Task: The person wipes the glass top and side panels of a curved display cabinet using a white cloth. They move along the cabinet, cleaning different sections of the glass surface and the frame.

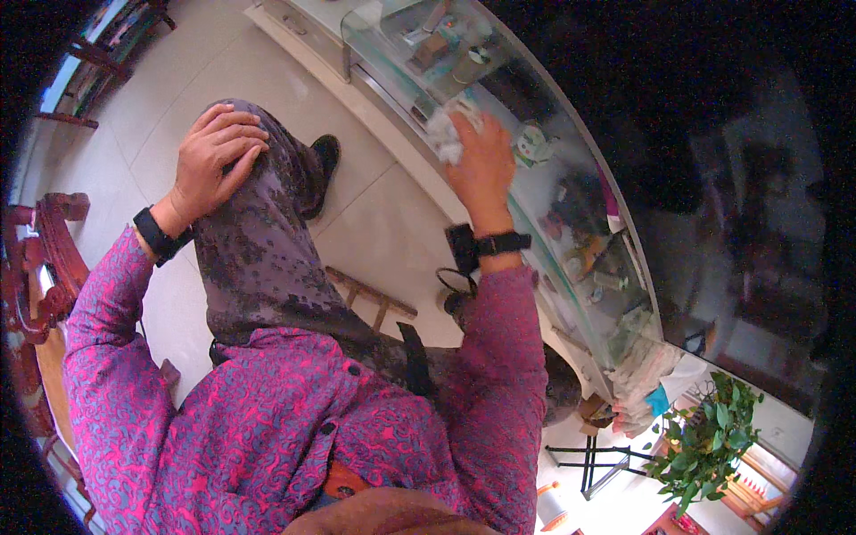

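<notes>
Pale floor tiles [374, 223] run beside a curved glass shelf [544, 192] on the right. Over its far part, the right hand [481, 165] has its fingers clamped on a crumpled white cloth [453, 127] pressed to the glass. At left, the left hand [214, 152] rests on the raised knee [267, 169], fingers together and flat.

Two hands — left hand [217, 156], right hand [481, 160] — two black wristbands [157, 236], one white cloth [453, 129], one potted plant [704, 441].

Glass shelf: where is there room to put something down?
The glass shelf is bare just past the right hand and its white cloth, before the green-and-white item. The far end, with small boxes, and the near end, with jars, are crowded.
</notes>
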`<act>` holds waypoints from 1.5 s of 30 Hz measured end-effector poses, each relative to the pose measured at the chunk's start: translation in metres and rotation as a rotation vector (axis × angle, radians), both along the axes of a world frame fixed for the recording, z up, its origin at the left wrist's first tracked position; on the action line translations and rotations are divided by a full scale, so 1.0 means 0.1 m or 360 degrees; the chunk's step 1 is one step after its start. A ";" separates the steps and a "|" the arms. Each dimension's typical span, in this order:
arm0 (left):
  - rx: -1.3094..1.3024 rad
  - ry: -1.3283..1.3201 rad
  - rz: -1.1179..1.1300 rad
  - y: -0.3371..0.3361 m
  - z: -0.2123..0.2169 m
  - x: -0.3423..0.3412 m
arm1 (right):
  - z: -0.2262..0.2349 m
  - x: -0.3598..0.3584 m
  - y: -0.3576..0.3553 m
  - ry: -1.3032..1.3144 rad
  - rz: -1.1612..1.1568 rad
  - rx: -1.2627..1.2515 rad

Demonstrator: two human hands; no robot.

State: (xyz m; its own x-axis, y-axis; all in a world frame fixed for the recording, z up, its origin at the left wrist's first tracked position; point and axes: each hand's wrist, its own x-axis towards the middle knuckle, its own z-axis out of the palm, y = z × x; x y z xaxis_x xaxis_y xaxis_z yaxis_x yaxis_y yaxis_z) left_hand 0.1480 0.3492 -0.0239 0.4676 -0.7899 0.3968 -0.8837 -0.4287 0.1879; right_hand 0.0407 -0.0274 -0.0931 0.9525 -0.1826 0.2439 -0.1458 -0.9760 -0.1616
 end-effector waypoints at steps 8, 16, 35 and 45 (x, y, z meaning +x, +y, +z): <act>0.0107 -0.0024 -0.0075 -0.03 0.05 0.07 | 0.31 -1.37 -0.69 -0.0008 -0.0369 0.0127; 0.1469 0.0742 -0.0602 -0.98 -0.07 -0.36 | 0.46 -1.88 -1.08 -0.0633 -0.0493 0.0365; 0.2194 0.3522 -0.1044 -0.77 -3.09 -1.59 | 0.81 -2.09 -1.15 -0.0691 -0.0658 0.0403; 0.2953 0.3011 -0.1141 -0.68 -2.44 -1.29 | 0.63 -2.01 -0.91 -0.0371 -0.1010 0.0590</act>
State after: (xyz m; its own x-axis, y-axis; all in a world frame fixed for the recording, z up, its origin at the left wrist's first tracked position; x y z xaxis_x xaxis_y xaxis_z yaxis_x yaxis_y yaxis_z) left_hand 0.0188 0.2814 -0.2678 -0.8369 0.1381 -0.5297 -0.4017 -0.8123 0.4229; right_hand -0.1606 -0.1189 -0.0298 0.5694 -0.7858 0.2414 -0.5817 -0.5927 -0.5571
